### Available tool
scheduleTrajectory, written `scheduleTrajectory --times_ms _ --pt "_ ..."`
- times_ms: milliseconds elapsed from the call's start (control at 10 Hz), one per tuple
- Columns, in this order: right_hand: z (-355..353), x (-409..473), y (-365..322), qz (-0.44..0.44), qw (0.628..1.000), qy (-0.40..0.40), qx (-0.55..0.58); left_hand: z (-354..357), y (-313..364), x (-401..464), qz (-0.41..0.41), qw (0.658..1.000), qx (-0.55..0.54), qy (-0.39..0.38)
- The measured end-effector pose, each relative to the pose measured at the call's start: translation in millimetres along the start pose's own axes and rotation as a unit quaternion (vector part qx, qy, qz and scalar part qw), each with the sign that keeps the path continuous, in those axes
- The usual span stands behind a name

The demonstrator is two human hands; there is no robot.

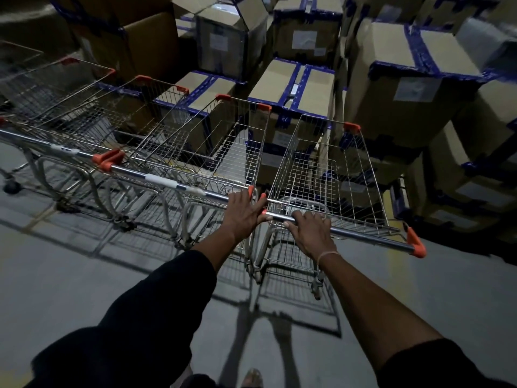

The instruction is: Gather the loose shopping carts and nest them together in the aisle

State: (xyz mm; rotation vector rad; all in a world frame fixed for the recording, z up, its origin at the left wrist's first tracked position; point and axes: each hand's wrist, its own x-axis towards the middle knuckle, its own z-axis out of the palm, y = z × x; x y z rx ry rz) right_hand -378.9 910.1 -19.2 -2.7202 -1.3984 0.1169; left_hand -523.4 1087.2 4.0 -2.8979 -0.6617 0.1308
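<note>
Several wire shopping carts with orange handle caps stand side by side, facing stacked boxes. The rightmost cart [330, 175] is directly in front of me. My right hand [310, 233] lies over its chrome handle bar [369, 238], fingers curled on it near the left end. My left hand [244, 212] rests where this handle meets the neighbouring cart's handle [167, 182], fingers spread over the orange end caps. The neighbouring cart [204, 147] sits just left, and two more carts [84, 107] continue leftwards.
Taped cardboard boxes [400, 85] are stacked tightly right behind and to the right of the carts. Grey concrete floor [84, 275] stretches toward me. My foot [253, 378] shows at the bottom edge.
</note>
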Motion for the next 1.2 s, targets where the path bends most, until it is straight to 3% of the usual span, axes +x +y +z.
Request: scheduleTrajectory --times_ms 600,800,1000,1200 --pt "0.5 -1.5 -6.1 0.018 0.999 -0.025 0.024 6.8 -0.7 -5.9 -0.001 1.000 0.006 0.011" --pt "-3.7 -1.7 -30.0 0.045 0.998 -0.016 0.042 12.0 -14.0 -15.0 0.034 0.998 -0.037 0.025" --pt "-4.9 12.5 -95.5 0.018 0.987 -0.031 0.159 21.6 -74.8 -45.6 0.066 0.991 -0.112 0.035" --pt "3.7 41.1 -185.6 0.022 0.993 0.025 0.116 53.2 -182.0 -74.0 0.044 0.986 -0.144 0.065"
